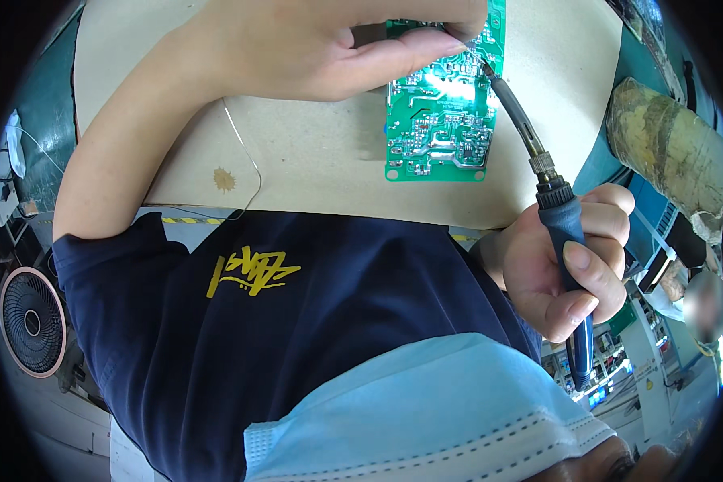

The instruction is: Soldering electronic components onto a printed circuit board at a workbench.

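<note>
A green circuit board (442,145) lies on the pale work surface with silvery solder joints and small components facing up. Over its upper part reaches my left hand (329,48), thumb and forefinger pinched on a thin solder wire (253,161); the wire's loose length trails from under my forearm to the table edge. In my right hand (574,265) is a soldering iron (561,213) with a blue grip, fingers wrapped round it. Its dark tip points up and left, at the board close by my left fingertips. Whether the tip touches a joint is hard to tell.
Brown cardboard-like sheeting (313,173) covers the table, with a brown stain (224,179) near its front edge. A thick wrapped bundle (667,153) stands at the right. On the left is a round fan (32,321). Another person (705,309) is at the far right.
</note>
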### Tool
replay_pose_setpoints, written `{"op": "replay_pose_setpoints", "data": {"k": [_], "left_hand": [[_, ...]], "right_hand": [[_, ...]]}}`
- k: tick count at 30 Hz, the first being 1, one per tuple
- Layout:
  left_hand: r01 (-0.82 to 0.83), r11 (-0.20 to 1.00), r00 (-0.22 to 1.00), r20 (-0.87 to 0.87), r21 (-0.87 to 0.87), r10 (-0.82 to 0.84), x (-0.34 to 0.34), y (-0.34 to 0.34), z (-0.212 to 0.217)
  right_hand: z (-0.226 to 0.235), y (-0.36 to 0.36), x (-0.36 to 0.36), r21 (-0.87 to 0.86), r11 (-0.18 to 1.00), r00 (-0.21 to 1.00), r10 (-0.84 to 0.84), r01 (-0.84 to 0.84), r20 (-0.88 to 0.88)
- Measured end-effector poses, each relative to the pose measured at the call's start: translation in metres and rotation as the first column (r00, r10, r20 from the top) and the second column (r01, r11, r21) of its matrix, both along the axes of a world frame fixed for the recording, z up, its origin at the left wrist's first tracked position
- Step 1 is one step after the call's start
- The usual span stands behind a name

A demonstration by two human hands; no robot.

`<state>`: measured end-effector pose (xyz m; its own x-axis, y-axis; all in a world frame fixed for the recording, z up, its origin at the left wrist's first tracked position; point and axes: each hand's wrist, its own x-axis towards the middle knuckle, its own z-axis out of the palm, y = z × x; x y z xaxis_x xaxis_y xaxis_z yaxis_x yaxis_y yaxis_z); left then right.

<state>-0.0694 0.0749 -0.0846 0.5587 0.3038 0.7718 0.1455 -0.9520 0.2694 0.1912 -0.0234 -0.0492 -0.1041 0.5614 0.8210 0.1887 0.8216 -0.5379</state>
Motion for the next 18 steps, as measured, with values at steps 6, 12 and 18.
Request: {"op": "replay_pose_setpoints", "data": {"k": [6,12,18], "left_hand": [[-0.007,1.0,1.0,0.023,-0.016,0.007,-0.0013,-0.0031,0.0021],[-0.014,0.997,1.0,0.02,-0.071,0.015,-0.0029,-0.001,-0.0002],[-0.008,1.0,1.0,-0.006,0.004,0.008,-0.0027,-0.0044,0.0066]], "right_hand": [[-0.0015,-0.0001,-0.0002,0.0,1.0,1.0,-0.003,0.003,-0.012],[-0.0021,-0.0006,-0.0007,-0.014,1.0,1.0,-0.001,0.001,-0.014],[-0.0026,-0.0007,-0.0009,-0.027,1.0,1.0,0.003,-0.003,-0.004]]}}
